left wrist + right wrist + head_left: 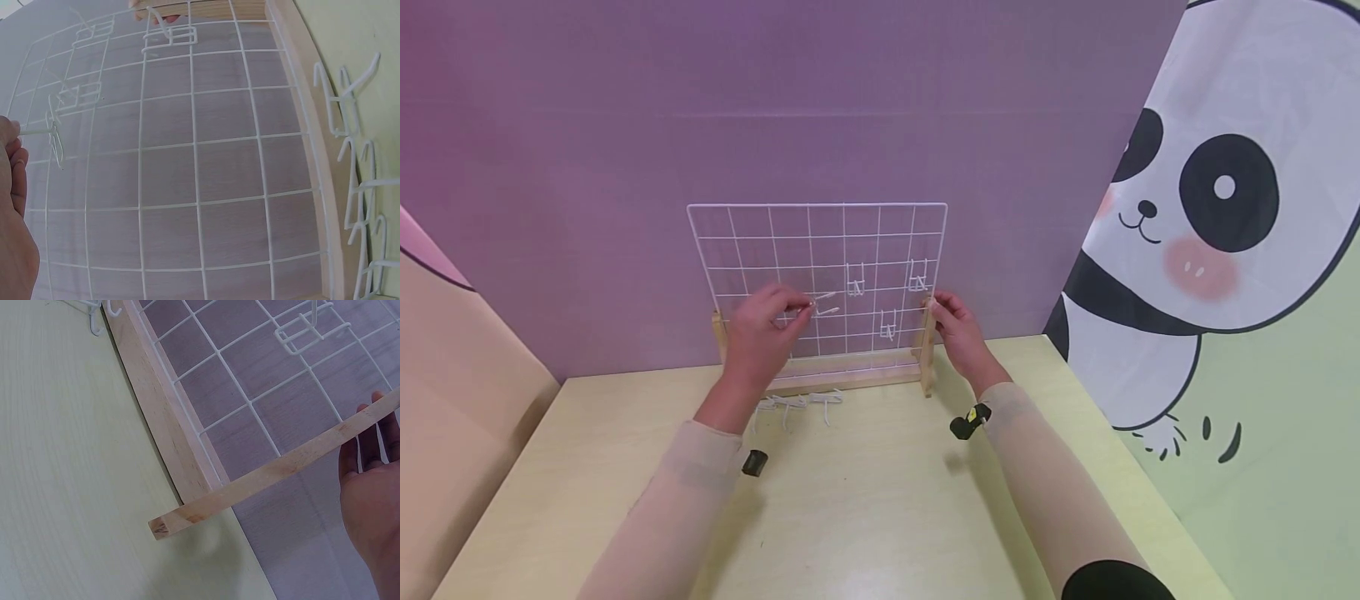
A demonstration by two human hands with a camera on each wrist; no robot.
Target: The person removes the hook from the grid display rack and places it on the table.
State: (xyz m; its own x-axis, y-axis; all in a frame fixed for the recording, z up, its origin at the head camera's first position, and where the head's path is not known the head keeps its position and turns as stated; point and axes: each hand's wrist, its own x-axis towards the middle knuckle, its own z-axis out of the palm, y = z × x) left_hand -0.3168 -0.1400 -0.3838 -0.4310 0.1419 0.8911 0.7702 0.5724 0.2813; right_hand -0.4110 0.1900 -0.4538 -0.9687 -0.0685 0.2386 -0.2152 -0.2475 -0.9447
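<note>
Grip: we record the left hand (758,329) with thumb and fingers pinching the stem of one white wire hook (53,131); its framed end points away from the fingertips, toward the grid. Whether it touches the mesh we cannot tell. The right hand (958,333) grips the upper part of the right wooden post (927,358), fingers passing behind it.

Backdrop (775,100): purple, smooth, rising behind the table's back edge.

Table (865,500): pale, faintly wood-grained top; side edges spread toward the person. We note a broad stretch between the stand and the near side, forearms over it, with a narrower strip right of the stand.

Grid (816,203): white wire, near-square cells, rounded upper corners, standing upright in its stand. Its upper edge is free; we find the cells left of the held hook unhung.

Stand (850,379): light wood, square-cut; base rail near the table's back edge.

Hung hooks, three, all right of the held one: a middle hook (855,287), a right hook (917,282) near the grid's side, a lower hook (887,327) between them.

Loose hooks (797,403): three, white wire with bent prongs, on the table in a row just before the base rail.
</note>
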